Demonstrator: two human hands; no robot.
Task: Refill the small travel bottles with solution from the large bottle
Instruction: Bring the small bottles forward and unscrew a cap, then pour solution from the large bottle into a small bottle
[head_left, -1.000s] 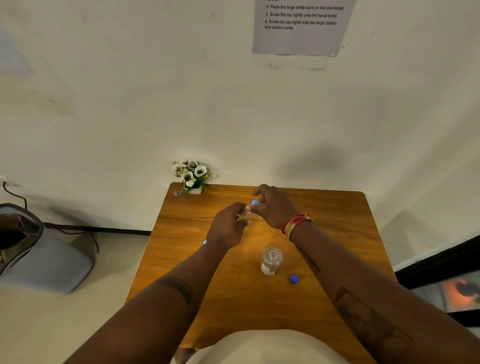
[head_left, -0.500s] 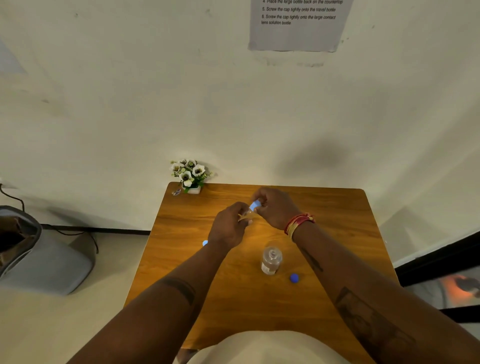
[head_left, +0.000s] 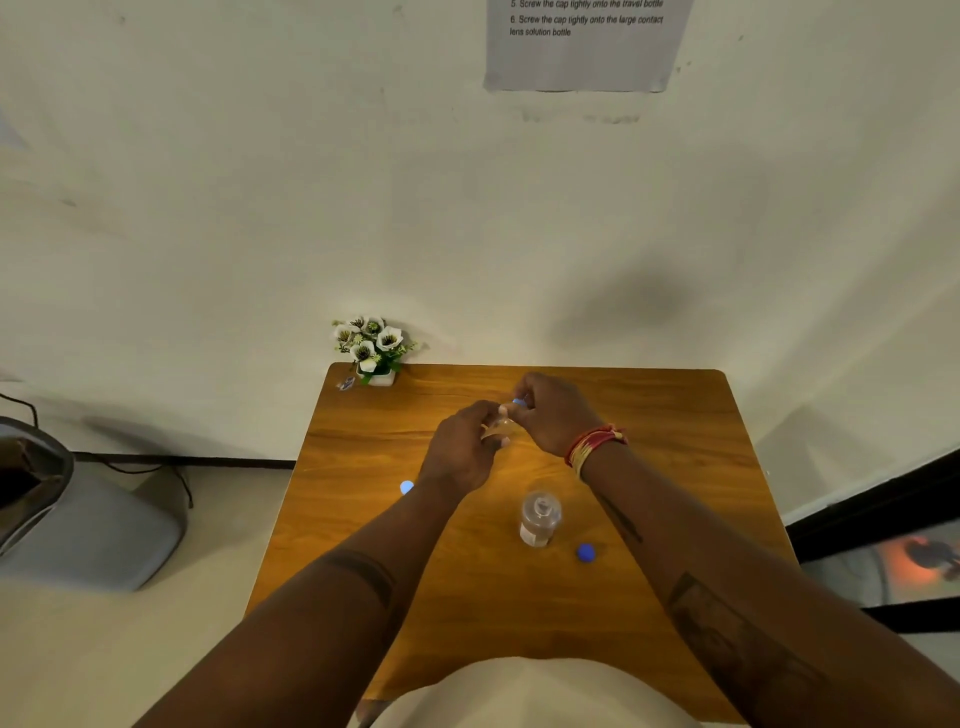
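Small travel bottle (head_left: 500, 429): clear, tiny, mostly hidden between your two hands above the middle of the desk, toward its far edge. Your left hand (head_left: 464, 451) curls round its body from the left. Your right hand (head_left: 553, 413) meets it from the right, fingers bent, pinching a small blue cap (head_left: 518, 401) at the bottle's top; whether the cap is seated on the neck cannot be told.

Large bottle (head_left: 540, 518): clear plastic, rounded shoulders, pale label at the base, standing upright and uncapped on the desk, nearer to you than your hands and just right of your left forearm. Dark blue cap (head_left: 586, 553): round, lying on the desk just right of the large bottle, apart from it. Light blue round item (head_left: 406, 487): on the desk beside your left wrist, partly hidden; what it is cannot be told.

Desk (head_left: 363, 499): small, warm brown wood grain, glossy, rounded corners, far edge against the wall. Flower pot (head_left: 375, 347): white square pot, white blooms with dark centres, green leaves, at the far left corner. Wall (head_left: 260, 208): cream, scuffed. Printed sheet (head_left: 584, 44): taped high on the wall. Right wrist: red and gold bangles (head_left: 592, 446). Floor at left: grey padded object (head_left: 88, 525) with dark cables along the skirting.
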